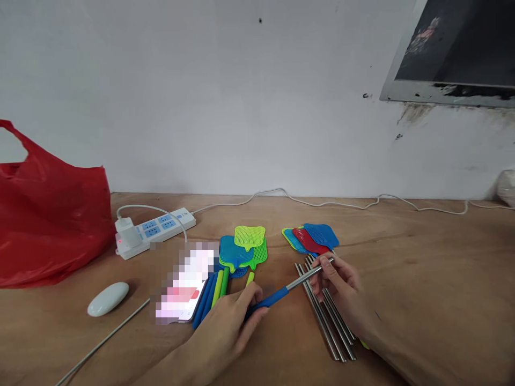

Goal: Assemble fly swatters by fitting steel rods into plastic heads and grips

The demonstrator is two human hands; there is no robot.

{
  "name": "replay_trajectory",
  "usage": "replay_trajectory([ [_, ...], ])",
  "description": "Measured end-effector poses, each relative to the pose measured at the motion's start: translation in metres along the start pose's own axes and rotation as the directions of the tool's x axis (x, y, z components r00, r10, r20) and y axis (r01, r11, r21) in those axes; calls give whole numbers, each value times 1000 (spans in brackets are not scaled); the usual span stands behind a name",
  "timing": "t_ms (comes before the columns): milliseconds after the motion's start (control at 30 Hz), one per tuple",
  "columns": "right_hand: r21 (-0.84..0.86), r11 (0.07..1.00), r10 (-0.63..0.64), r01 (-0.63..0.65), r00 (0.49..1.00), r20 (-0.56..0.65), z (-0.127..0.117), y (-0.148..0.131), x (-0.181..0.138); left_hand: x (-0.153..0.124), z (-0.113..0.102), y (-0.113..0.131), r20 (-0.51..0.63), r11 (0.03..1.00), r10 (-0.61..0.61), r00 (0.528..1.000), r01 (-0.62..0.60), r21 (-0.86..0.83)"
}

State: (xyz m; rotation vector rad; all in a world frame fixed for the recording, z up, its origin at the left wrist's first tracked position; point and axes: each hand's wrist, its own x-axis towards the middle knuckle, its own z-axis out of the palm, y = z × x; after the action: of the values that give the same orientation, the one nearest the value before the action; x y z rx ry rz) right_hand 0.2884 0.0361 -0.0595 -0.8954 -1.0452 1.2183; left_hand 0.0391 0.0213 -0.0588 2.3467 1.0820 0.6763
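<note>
Blue handle (pixel 275 297) and its metal rod (pixel 304 278) slant above a wooden table (pixel 434 289); the left hand (pixel 235 316) curls around the handle, the right hand (pixel 338 273) pinches the rod over loose rods (pixel 326 323). Beyond: one phone (pixel 193 284), two piles of swatter heads (pixel 249 236), one power strip (pixel 159 230), a pale wall (pixel 241 107).

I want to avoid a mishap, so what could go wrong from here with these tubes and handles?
The metal tube pinched in the right hand looks smooth and might slip while the left hand grips the blue handle. Loose metal tubes under the right hand might roll if brushed. The lit phone lies close beside other handles, so a shifting handle might nudge it.
</note>
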Motion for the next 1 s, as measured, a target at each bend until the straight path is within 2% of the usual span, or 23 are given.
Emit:
replay_trajectory([
  [167,-9,1000,1,0,998,69,-4,1,2,0,1,0,23,1000,-21,1000,21,-18],
  [400,32,989,141,-147,981,134,5,-3,-3,2,-4,10,-15,1000,13,1000,-13,17],
  [533,34,983,178,-181,980,89,5,-6,-1,7,-19,11,-123,981,72,990,-48,190],
  [667,68,980,191,-189,981,-28,2,-11,5,12,-25,-11,-252,893,112,961,14,450],
  [733,71,975,215,-210,974,-68,2,-13,6,13,-23,-23,-255,833,134,958,30,553],
  [833,57,968,249,-245,966,-74,4,-14,6,12,-20,-33,-196,768,125,973,30,640],
  [1000,12,960,281,-281,958,-64,6,-16,3,13,-24,-21,-167,788,79,983,42,615],
])
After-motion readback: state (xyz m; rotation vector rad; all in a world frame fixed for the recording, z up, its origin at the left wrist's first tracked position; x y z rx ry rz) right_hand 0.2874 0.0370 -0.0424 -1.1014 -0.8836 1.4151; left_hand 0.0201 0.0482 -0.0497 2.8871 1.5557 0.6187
